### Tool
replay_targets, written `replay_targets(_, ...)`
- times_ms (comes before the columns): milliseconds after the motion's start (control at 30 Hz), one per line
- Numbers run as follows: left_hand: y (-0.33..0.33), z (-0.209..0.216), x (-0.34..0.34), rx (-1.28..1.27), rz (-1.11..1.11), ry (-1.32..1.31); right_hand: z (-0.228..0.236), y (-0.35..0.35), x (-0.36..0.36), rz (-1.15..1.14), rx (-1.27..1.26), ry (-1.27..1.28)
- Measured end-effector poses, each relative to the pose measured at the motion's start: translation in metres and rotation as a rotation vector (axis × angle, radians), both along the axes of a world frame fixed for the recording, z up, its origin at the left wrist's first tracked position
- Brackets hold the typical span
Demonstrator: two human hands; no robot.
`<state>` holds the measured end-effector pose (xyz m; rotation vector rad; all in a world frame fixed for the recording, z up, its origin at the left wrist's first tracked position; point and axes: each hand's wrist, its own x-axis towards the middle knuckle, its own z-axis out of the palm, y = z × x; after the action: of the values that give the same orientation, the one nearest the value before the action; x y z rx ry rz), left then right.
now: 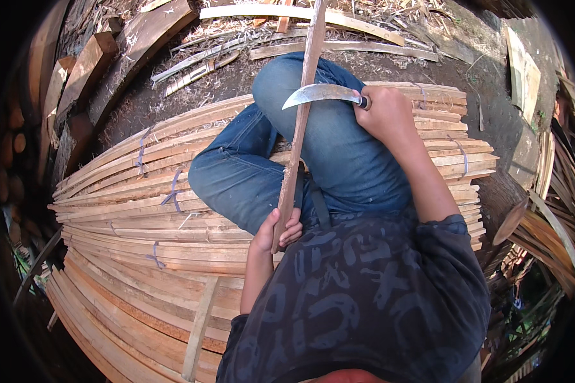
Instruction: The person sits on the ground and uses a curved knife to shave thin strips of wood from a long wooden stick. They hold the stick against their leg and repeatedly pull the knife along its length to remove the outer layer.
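Observation:
My left hand (pixel 278 230) is wrapped round the near end of a long brown wooden strip (pixel 296 143), close to my belly. The strip runs away from me over my bent knee and past the top of the view. In my right hand (pixel 383 113) is the dark handle of a curved knife (pixel 319 94). Its broad steel blade points left and lies across the strip above my raised knee; whether the edge touches the wood I cannot tell. My fingers hide most of the handle.
I sit on bundles of wooden strips (pixel 140 210) bound with purple ties. A sheathed blade (pixel 201 73) lies on the shaving-strewn ground ahead. Thick timbers (pixel 134 57) stand at the far left, a log (pixel 501 204) at the right. Pale offcuts (pixel 345 50) lie beyond my knees.

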<state>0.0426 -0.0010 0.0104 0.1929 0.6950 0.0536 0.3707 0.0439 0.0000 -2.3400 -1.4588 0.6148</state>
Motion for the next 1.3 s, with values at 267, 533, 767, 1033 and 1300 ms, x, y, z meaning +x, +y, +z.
replay_targets(267, -0.008, -0.015, 0.003, -0.075, 0.040, -0.099, 0.000, 0.029, 0.004, 0.163, -0.065, -0.174)
replay_targets(533, -0.008, -0.021, 0.010, -0.189, 0.107, -0.186, -0.025, 0.054, 0.016, 0.128, 0.066, -0.215)
replay_targets(767, -0.032, -0.028, -0.008, -0.127, 0.119, -0.212, -0.059, 0.049, 0.205, -0.702, 0.009, -0.266)
replay_targets(1033, -0.013, -0.032, 0.004, -0.095, 0.060, -0.205, 0.002, 0.010, 0.101, -0.289, 0.019, -0.209)
replay_targets(1300, -0.012, -0.016, 0.006, -0.012, 0.021, -0.051, -0.011, 0.029, 0.017, 0.162, 0.015, -0.184)
